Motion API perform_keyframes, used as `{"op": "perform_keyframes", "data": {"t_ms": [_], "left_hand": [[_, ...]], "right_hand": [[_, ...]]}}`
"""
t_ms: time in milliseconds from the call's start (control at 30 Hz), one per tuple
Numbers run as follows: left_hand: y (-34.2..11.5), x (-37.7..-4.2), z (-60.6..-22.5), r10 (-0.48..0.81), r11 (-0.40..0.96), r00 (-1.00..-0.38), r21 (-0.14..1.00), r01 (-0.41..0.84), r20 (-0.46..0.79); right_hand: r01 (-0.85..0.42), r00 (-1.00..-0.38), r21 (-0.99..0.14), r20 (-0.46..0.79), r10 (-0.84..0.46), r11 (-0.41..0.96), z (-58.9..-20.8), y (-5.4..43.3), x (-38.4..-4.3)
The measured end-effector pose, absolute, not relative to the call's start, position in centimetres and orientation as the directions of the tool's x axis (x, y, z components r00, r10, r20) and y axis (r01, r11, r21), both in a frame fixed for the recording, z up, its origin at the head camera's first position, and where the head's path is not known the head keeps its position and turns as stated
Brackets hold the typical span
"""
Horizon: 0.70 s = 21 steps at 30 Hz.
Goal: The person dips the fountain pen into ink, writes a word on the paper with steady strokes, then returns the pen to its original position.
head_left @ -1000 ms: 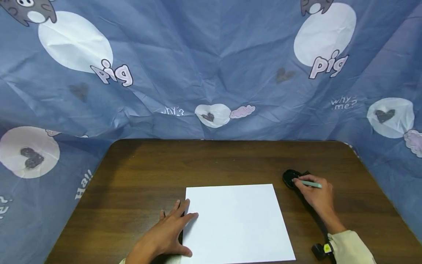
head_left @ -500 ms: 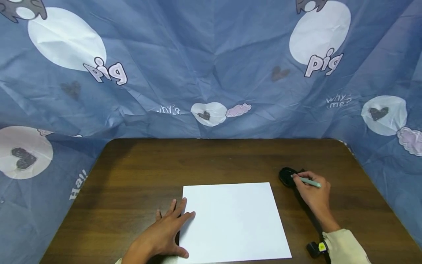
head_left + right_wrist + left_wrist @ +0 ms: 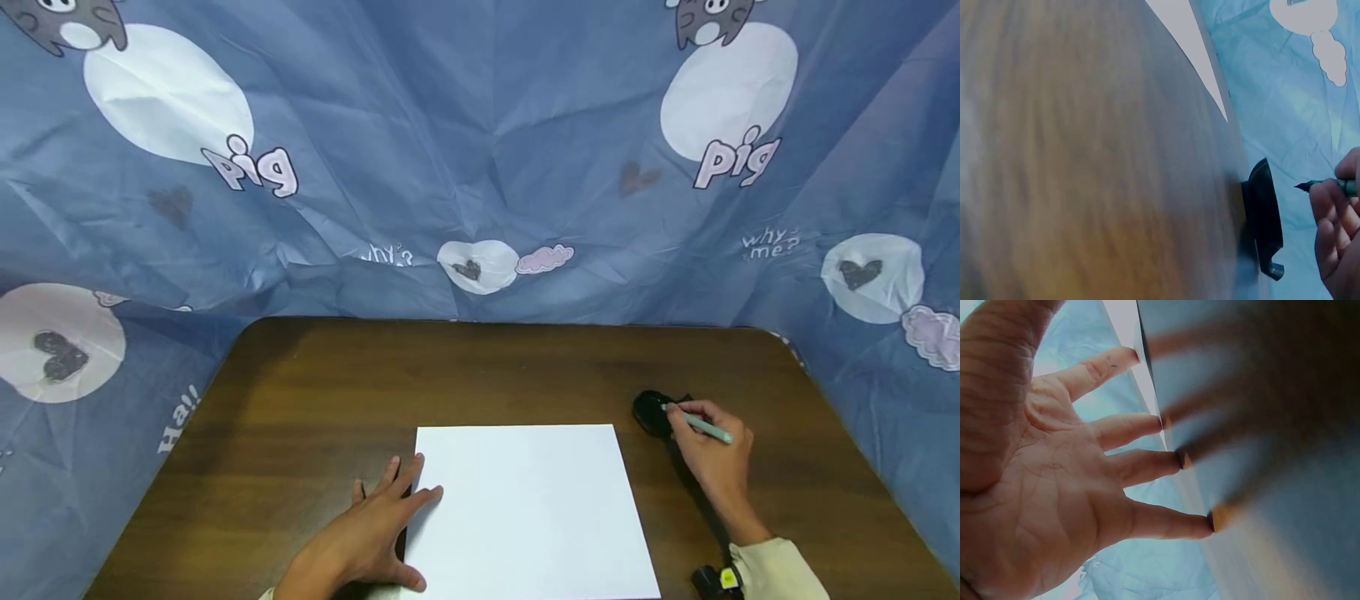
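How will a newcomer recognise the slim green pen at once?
On the brown wooden table, find the white rectangular paper. To its right, the right hand holds a slim pale green pen. Its green colour distinguishes it from the round black dish nearby.

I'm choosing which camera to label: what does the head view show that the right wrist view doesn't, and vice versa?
Only head: the left hand at the paper's left edge, and "pig" lettering.
Only right wrist: the pen's dark tip visibly apart from the black dish.
Both: table, paper, dish, backdrop, and the right hand holding the pen.
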<state>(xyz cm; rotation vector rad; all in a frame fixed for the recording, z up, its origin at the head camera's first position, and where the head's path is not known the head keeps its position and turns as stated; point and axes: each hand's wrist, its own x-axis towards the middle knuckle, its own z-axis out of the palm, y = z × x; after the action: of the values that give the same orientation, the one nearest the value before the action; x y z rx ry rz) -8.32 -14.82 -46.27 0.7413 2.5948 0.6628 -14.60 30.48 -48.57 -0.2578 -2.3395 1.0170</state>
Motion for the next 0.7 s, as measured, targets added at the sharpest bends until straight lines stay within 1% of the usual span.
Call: {"op": "perform_keyframes", "data": {"t_ms": [200,300,533,700], "left_hand": [[-15.1,-8.1,-46.6,0.562,0.757,-0.804,0.515,0.403,-0.197],[-15.1,-8.1,-46.6,0.561,0.757,-0.803,0.519,0.397,-0.203],[-15.2,-8.4,-46.6,0.559,0.76,-0.793,0.531,0.374,-0.242],[-15.1,-8.4,-46.5,0.56,0.758,-0.793,0.536,0.372,-0.241]], "right_hand": [[-0.17,-0.782,-0.751,0.497,0.376,0.638,-48.5,28.7,-14.1],[-0.227,-0.778,-0.751,0.522,0.348,0.62,-48.1,27.6,-13.9],[-0.318,-0.794,-0.768,0.536,0.286,0.556,-47.1,24.9,-13.3],[-0.348,-0.818,-0.761,0.531,0.219,0.548,-46.8,22.8,-12.9]]}}
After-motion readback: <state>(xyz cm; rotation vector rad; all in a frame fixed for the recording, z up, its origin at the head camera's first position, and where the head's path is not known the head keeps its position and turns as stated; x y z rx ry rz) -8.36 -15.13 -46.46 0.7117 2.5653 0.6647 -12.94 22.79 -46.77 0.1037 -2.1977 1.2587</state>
